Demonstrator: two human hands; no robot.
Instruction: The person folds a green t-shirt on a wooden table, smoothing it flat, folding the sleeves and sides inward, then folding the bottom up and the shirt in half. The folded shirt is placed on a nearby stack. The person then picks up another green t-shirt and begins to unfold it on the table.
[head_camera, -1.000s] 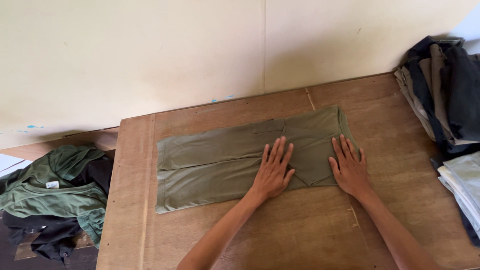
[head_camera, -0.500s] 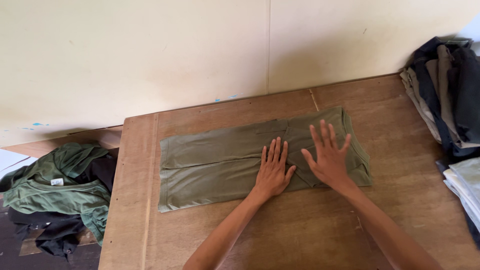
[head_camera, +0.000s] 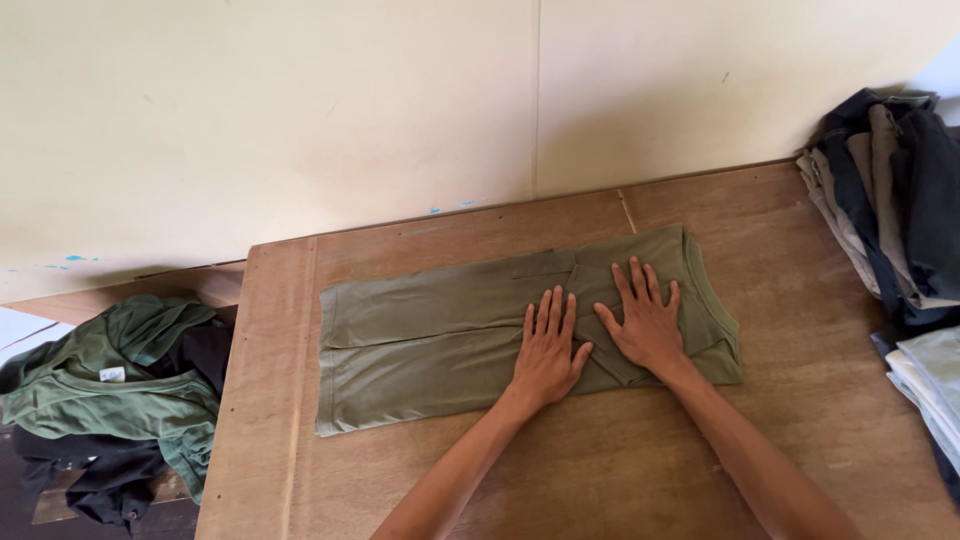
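Note:
An olive green t-shirt (head_camera: 430, 330), folded into a long strip, lies flat across the wooden table (head_camera: 600, 470). My left hand (head_camera: 548, 347) rests palm down on its middle, fingers together and pointing away from me. My right hand (head_camera: 645, 320) lies flat just beside it on the collar end, fingers spread. Both hands press on the cloth and grip nothing.
A heap of green and black clothes (head_camera: 110, 390) lies off the table's left edge. At the right edge stands a stack of folded dark and beige garments (head_camera: 890, 200), with pale folded ones (head_camera: 925, 385) below it. A cream wall (head_camera: 400, 110) borders the table's far side.
My right hand lifted off the shirt's collar end, moved left, and is now flat on the cloth close to my left hand. My left hand stayed put.

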